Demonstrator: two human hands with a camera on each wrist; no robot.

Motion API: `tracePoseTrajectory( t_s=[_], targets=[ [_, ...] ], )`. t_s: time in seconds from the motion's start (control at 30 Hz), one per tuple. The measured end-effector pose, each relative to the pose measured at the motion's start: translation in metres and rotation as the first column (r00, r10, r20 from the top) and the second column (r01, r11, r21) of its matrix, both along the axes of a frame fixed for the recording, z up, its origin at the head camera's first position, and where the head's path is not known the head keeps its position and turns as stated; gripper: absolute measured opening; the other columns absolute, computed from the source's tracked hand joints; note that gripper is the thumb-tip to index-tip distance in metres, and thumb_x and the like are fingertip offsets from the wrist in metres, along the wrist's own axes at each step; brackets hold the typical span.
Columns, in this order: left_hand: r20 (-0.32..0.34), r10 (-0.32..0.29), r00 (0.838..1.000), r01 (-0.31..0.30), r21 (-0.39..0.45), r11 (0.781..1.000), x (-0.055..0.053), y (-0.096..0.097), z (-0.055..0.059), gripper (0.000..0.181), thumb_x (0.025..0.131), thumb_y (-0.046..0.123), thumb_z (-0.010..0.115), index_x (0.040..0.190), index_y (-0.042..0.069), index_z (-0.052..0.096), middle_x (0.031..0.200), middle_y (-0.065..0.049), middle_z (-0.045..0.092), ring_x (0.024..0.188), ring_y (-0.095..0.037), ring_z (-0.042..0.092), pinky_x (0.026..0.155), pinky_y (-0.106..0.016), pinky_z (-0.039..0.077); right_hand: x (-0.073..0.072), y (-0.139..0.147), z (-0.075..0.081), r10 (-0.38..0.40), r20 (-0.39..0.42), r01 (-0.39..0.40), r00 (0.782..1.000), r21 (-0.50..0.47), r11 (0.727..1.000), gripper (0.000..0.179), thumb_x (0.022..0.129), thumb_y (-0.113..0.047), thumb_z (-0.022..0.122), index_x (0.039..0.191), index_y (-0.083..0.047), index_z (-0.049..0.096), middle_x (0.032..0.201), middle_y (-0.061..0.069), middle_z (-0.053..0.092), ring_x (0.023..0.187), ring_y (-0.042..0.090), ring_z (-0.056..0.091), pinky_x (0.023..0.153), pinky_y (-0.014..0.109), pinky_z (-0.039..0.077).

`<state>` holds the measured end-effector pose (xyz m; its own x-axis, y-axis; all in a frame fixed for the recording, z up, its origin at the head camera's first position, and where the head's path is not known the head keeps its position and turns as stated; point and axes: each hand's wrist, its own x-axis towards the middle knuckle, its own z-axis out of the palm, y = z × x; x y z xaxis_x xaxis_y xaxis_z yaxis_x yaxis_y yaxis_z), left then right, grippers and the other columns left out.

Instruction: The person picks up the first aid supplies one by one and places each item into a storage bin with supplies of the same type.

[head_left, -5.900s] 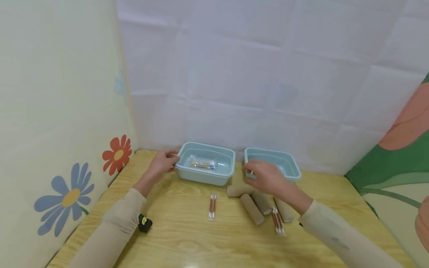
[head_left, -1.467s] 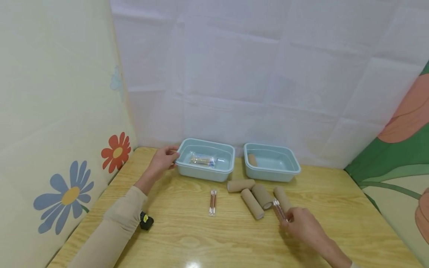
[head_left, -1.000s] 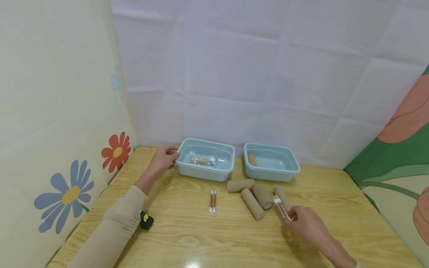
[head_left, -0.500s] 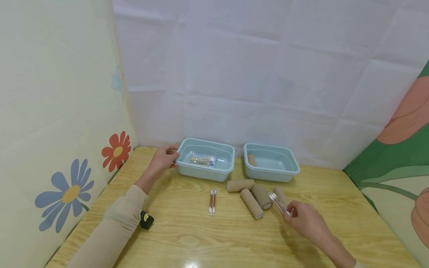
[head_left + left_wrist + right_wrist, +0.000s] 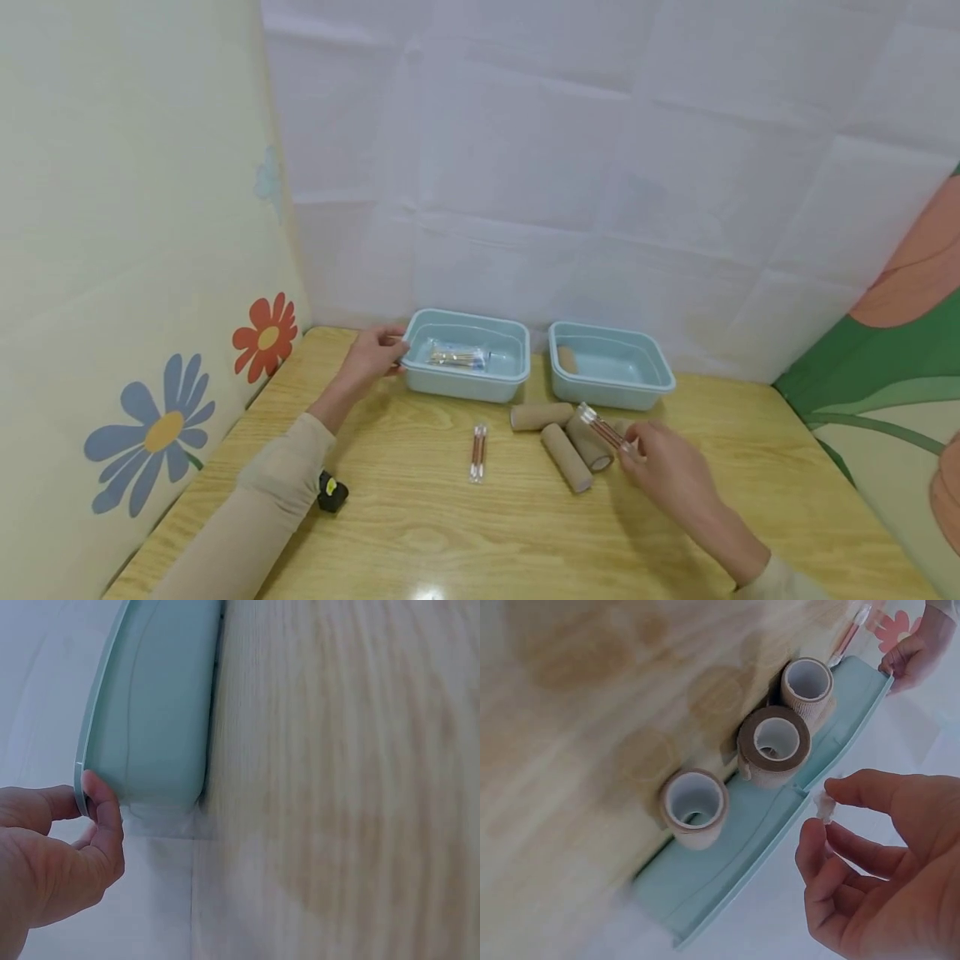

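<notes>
My left hand (image 5: 370,360) pinches the left rim of a light blue plastic bin (image 5: 465,387); the left wrist view shows thumb and finger on its lip. A clear packet of swabs (image 5: 457,356) lies inside it. My right hand (image 5: 667,467) pinches one end of a clear packet of brown-stemmed cotton swabs (image 5: 602,427), held above the tan bandage-like rolls (image 5: 566,457). In the right wrist view only a whitish end of the packet (image 5: 825,806) shows between my fingertips. Another brown swab packet (image 5: 478,453) lies on the table.
To the right stands a second light blue bin (image 5: 611,392) with one tan roll (image 5: 567,360) inside. Several rolls lie in front of the bins, one mostly behind my right hand. A small black object (image 5: 332,492) sits by my left sleeve. A white sheet (image 5: 480,167) hangs behind.
Earlier my right hand was at the right bin, where a tan roll now lies. It then took the swab packet from the table and has moved up and left with it. My left hand stays on the bin.
</notes>
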<state>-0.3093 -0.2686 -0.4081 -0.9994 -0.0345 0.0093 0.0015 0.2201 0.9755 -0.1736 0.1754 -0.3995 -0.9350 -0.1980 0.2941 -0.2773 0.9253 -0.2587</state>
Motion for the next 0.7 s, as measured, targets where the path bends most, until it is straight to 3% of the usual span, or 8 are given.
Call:
tracePoseTrajectory(
  t_s=[0.23,0.5,0.7],
  targets=[
    [0.01,0.001,1.0,-0.001,0.01,1.0,0.001,0.001,0.002,0.045,0.104,0.007,0.056,0.145,-0.009,0.045,0.129,-0.029,0.055,0.084,-0.018,0.064,0.082,-0.036,0.059,-0.017,-0.019,0.005,0.079,-0.094,-0.076,0.992,0.034,0.997,0.011,0.089,-0.018,0.076,0.092,-0.01,0.071,0.081,0.0,0.061,0.062,0.011,0.051,0.047,0.031,0.044],
    [-0.009,0.009,1.0,-0.009,0.022,1.0,0.001,0.002,0.0,0.045,0.103,0.007,0.056,0.144,-0.009,0.047,0.128,-0.03,0.056,0.081,-0.015,0.063,0.075,-0.028,0.059,-0.032,-0.035,0.01,0.166,-0.19,-0.161,0.968,0.045,0.986,0.011,0.088,-0.015,0.078,0.095,-0.009,0.072,0.087,0.004,0.065,0.064,0.013,0.055,0.049,0.032,0.047],
    [-0.001,0.023,1.0,-0.023,0.012,1.0,0.0,0.001,-0.002,0.044,0.103,0.009,0.057,0.144,-0.007,0.048,0.127,-0.027,0.057,0.085,-0.018,0.063,0.075,-0.029,0.059,-0.049,-0.044,0.014,0.197,-0.186,-0.196,0.963,0.027,0.98,0.01,0.09,-0.014,0.077,0.095,-0.007,0.072,0.085,0.004,0.061,0.065,0.016,0.056,0.05,0.031,0.048]
  ],
)
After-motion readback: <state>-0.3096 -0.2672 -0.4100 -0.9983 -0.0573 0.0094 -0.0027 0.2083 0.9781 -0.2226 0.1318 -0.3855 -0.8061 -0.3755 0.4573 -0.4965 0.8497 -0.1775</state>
